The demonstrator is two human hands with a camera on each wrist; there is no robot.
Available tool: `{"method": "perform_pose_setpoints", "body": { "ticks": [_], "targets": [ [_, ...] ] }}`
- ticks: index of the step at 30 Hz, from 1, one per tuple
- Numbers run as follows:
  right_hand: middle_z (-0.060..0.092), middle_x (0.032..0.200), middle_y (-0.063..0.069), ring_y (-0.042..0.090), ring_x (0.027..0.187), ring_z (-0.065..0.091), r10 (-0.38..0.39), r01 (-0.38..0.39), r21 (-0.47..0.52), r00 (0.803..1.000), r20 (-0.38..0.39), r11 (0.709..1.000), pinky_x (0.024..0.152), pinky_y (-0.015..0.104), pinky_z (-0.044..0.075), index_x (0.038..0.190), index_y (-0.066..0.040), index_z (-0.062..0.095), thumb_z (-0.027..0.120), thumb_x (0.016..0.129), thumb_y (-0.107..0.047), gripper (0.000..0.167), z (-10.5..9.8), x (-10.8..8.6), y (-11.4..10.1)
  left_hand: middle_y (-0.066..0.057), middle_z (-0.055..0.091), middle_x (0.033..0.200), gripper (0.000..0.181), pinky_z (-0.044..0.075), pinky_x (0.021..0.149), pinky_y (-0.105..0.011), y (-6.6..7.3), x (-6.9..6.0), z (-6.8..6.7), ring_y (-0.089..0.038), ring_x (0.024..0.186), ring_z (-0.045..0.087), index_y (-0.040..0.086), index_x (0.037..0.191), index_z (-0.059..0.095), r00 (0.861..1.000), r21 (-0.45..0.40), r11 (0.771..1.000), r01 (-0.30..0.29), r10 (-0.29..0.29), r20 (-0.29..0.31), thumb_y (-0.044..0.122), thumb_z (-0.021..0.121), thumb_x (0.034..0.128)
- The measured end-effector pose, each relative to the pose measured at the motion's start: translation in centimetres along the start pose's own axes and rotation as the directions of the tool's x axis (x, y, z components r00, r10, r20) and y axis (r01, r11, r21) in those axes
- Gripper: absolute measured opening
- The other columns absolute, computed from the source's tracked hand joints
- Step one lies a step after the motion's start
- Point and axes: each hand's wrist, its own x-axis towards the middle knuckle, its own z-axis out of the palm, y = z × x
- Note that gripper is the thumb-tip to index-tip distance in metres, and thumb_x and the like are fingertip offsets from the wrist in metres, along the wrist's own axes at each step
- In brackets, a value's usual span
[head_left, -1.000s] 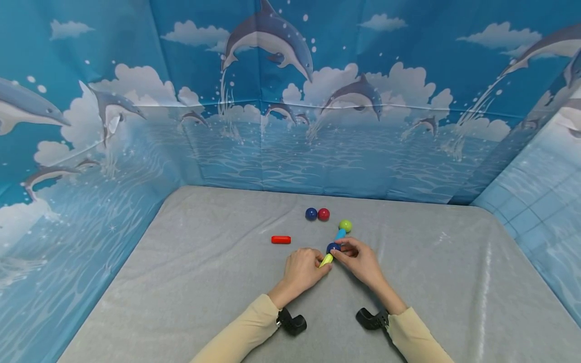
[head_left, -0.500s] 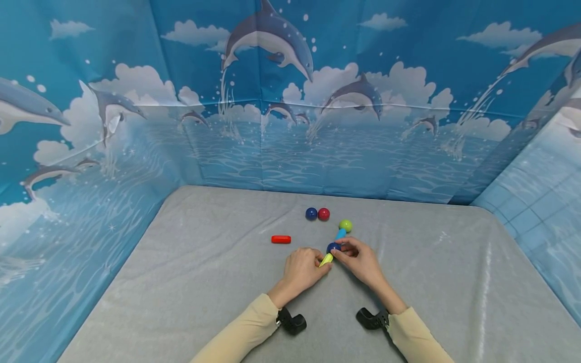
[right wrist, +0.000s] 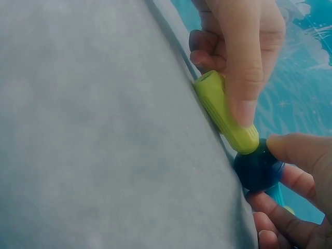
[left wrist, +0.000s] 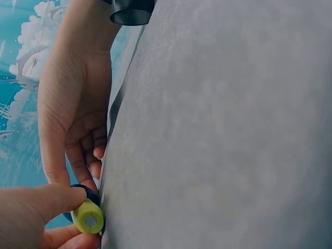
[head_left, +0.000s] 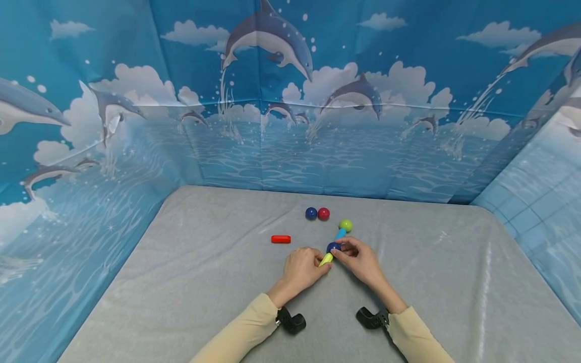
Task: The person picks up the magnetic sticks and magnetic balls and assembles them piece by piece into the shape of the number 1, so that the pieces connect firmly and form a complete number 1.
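My left hand [head_left: 300, 267] pinches a yellow-green rod [head_left: 326, 259] between thumb and fingers. In the left wrist view the rod's near end [left wrist: 88, 218] shows a round grey disc. Its far end touches a dark blue ball [right wrist: 257, 170], which my right hand [head_left: 362, 262] grips between thumb and fingers. Beyond that ball a light-blue rod [head_left: 341, 234] runs on to a lime-green ball [head_left: 346, 225], so these pieces form a nearly straight line. My right fingers partly hide the dark blue ball in the head view.
Another dark blue ball [head_left: 311, 214] and a red ball [head_left: 324, 214] lie side by side farther back. A red rod [head_left: 281, 239] lies to the left. The grey-covered table [head_left: 218, 262] meets a dolphin-printed curtain [head_left: 290, 146] at its back edge.
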Motion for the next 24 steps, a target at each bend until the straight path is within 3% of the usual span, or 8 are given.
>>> {"method": "perform_pose_setpoints", "body": {
  "ticks": [15, 24],
  "targets": [
    [0.065, 0.089, 0.002, 0.015, 0.076, 0.058, -0.006, 0.006, 0.009, 1.000, -0.001, 1.000, 0.069, 0.034, 0.047, 0.107, -0.013, 0.068, 0.073, 0.085, -0.026, 0.026, -0.02, -0.01, 0.13, 0.015, 0.050, 0.059, 0.023, 0.035, 0.045, -0.017, -0.38, 0.09, -0.13, 0.002, 0.051, 0.043, 0.015, 0.088, 0.076, 0.999, -0.031, 0.999, 0.010, -0.009, 0.039, 0.037, 0.074, 0.0815],
    [0.065, 0.089, 0.003, 0.016, 0.077, 0.058, -0.010, 0.010, 0.013, 1.000, -0.003, 1.000, 0.069, 0.034, 0.047, 0.107, -0.013, 0.067, 0.074, 0.085, -0.024, 0.026, -0.01, -0.12, 0.13, 0.014, 0.053, 0.061, 0.017, 0.035, 0.046, -0.016, -0.83, 0.80, -0.89, 0.002, 0.052, 0.044, 0.015, 0.086, 0.075, 1.000, -0.017, 1.000, 0.000, 0.000, -0.010, 0.032, 0.072, 0.0841]
  ]
}}
